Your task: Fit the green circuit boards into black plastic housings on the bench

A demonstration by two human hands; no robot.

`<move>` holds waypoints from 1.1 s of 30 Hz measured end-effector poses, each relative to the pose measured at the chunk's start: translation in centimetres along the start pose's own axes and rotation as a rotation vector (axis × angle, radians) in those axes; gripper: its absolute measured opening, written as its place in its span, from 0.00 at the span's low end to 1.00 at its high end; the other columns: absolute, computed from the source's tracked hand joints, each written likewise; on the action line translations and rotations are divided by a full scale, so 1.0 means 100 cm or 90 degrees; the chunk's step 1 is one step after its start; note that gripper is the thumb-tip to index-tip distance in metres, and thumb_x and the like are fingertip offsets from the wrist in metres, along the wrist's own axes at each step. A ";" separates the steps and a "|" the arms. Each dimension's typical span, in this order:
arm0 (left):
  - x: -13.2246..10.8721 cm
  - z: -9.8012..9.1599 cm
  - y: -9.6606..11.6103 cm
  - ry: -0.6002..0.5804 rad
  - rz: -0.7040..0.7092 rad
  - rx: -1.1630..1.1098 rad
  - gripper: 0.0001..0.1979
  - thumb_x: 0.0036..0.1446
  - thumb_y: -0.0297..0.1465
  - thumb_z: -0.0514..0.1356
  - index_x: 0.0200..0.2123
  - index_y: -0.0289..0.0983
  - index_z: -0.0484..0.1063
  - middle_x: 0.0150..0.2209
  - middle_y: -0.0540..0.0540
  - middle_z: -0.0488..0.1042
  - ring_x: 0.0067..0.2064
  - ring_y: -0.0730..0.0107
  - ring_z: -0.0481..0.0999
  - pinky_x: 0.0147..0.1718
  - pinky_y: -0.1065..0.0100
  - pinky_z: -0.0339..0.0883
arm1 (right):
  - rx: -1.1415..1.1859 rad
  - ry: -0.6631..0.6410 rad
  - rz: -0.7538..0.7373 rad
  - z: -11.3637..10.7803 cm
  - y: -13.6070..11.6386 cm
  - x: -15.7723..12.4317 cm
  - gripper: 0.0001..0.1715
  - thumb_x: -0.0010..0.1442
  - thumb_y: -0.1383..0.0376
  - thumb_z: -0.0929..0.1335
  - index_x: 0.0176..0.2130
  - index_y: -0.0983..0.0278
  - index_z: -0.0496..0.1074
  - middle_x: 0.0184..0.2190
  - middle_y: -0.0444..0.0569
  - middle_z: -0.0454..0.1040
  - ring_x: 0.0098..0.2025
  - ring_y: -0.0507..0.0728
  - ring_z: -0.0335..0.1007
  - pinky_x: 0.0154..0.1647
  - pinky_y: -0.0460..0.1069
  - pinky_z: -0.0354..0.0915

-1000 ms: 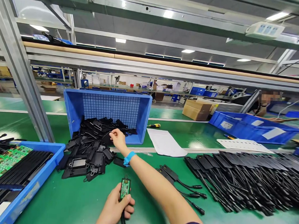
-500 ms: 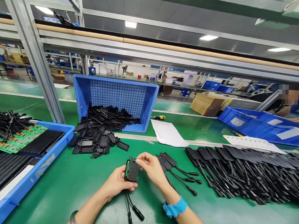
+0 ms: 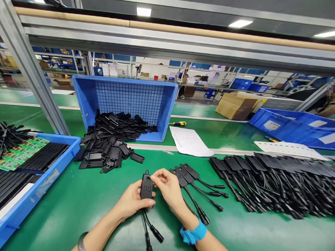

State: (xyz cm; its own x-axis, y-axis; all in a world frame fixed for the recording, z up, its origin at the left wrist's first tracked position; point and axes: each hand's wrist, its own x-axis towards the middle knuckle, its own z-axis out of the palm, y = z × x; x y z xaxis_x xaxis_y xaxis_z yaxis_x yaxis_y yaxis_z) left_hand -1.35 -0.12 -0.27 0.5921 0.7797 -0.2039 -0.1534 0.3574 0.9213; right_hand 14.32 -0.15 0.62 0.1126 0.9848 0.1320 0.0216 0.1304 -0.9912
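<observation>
A small black plastic controller case [image 3: 146, 187] with a loop at its top is held upright over the green bench. My left hand [image 3: 133, 201] is closed around its left side and lower end, thumb across the bottom. At its upper right edge, the thumb and fingers of my right hand [image 3: 167, 187] pinch the case. Two black cables with round connectors [image 3: 157, 234] hang from its lower end. To the right lie several similar black cases with cables [image 3: 186, 174]. Beyond my left hand is a loose pile of black case halves [image 3: 110, 154].
A blue crate on its side [image 3: 171, 107] holds more black case parts. At left, a blue tray [image 3: 55, 168] carries green circuit boards [image 3: 28, 152] and cables. Many finished-looking cabled cases [image 3: 266, 175] line the right. A paper sheet [image 3: 190, 141] and screwdriver [image 3: 179, 123] lie behind.
The green circuit board seen at the case's open left side is now out of sight; the case looks closed and faces me more squarely. Both hands keep their hold.
</observation>
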 end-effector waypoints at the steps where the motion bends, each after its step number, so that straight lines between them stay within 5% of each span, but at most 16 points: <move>1: 0.000 0.000 -0.001 0.005 0.001 0.003 0.35 0.37 0.34 0.73 0.49 0.32 0.65 0.37 0.42 0.74 0.32 0.69 0.77 0.31 0.70 0.69 | -0.014 0.004 -0.010 0.000 0.001 0.000 0.20 0.50 0.51 0.72 0.28 0.65 0.69 0.24 0.45 0.71 0.26 0.53 0.67 0.28 0.47 0.65; 5: 0.002 0.001 -0.004 0.010 0.014 0.035 0.33 0.42 0.38 0.70 0.49 0.32 0.63 0.37 0.42 0.74 0.32 0.69 0.77 0.29 0.70 0.70 | -0.029 0.002 -0.012 0.000 0.005 -0.001 0.21 0.50 0.51 0.72 0.33 0.65 0.70 0.27 0.45 0.70 0.28 0.53 0.66 0.27 0.46 0.63; 9: 0.002 0.002 -0.005 -0.006 0.057 0.098 0.30 0.48 0.41 0.66 0.51 0.33 0.63 0.40 0.40 0.72 0.33 0.68 0.77 0.28 0.71 0.71 | 0.030 -0.101 0.084 -0.002 0.003 -0.001 0.26 0.53 0.47 0.69 0.40 0.66 0.71 0.30 0.46 0.70 0.26 0.51 0.63 0.24 0.45 0.61; 13: -0.001 0.003 -0.006 -0.001 0.086 0.168 0.35 0.51 0.40 0.62 0.60 0.35 0.55 0.40 0.40 0.72 0.35 0.65 0.78 0.30 0.68 0.73 | 0.116 -0.200 0.153 -0.006 0.001 -0.001 0.25 0.55 0.47 0.68 0.36 0.67 0.73 0.26 0.45 0.69 0.24 0.49 0.61 0.26 0.45 0.59; 18: 0.000 0.003 -0.012 0.025 0.075 0.201 0.37 0.53 0.39 0.60 0.62 0.33 0.51 0.36 0.41 0.75 0.31 0.65 0.78 0.31 0.65 0.74 | 0.053 -0.161 0.114 -0.003 0.005 0.000 0.25 0.54 0.47 0.68 0.29 0.67 0.72 0.23 0.43 0.66 0.24 0.49 0.58 0.26 0.45 0.57; 21: 0.005 0.001 -0.018 0.038 0.086 0.145 0.42 0.52 0.40 0.61 0.65 0.34 0.46 0.40 0.39 0.75 0.35 0.64 0.78 0.35 0.64 0.74 | -0.091 -0.109 0.050 0.005 0.009 -0.005 0.23 0.59 0.51 0.64 0.40 0.68 0.72 0.30 0.48 0.69 0.29 0.54 0.63 0.30 0.48 0.62; 25: 0.005 -0.004 -0.021 -0.002 0.126 0.167 0.51 0.49 0.36 0.63 0.67 0.39 0.32 0.53 0.36 0.68 0.47 0.61 0.75 0.48 0.60 0.69 | -0.422 -0.084 -0.098 0.011 0.007 -0.015 0.34 0.58 0.61 0.66 0.61 0.69 0.57 0.47 0.57 0.65 0.48 0.61 0.63 0.49 0.55 0.63; 29: 0.001 -0.009 -0.015 0.074 0.185 0.395 0.48 0.50 0.32 0.61 0.67 0.42 0.34 0.61 0.38 0.59 0.57 0.57 0.65 0.52 0.56 0.64 | -0.717 -0.101 -0.085 0.004 -0.005 -0.019 0.32 0.60 0.68 0.63 0.62 0.73 0.55 0.47 0.61 0.66 0.49 0.63 0.63 0.50 0.56 0.63; 33: 0.000 -0.015 -0.010 0.142 0.204 0.488 0.42 0.52 0.35 0.59 0.66 0.43 0.40 0.60 0.39 0.61 0.56 0.58 0.66 0.48 0.58 0.67 | -0.951 -0.058 -0.011 -0.008 -0.014 -0.017 0.33 0.58 0.68 0.66 0.61 0.73 0.59 0.49 0.65 0.67 0.50 0.69 0.62 0.48 0.60 0.63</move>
State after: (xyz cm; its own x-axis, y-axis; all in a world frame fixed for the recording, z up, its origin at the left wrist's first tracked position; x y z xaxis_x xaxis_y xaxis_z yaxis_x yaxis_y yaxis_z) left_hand -2.37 0.26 -1.62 0.4299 0.8952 0.1177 0.3377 -0.2803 0.8985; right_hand 14.94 -2.05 1.75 0.0424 0.9953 0.0873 0.9974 -0.0371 -0.0615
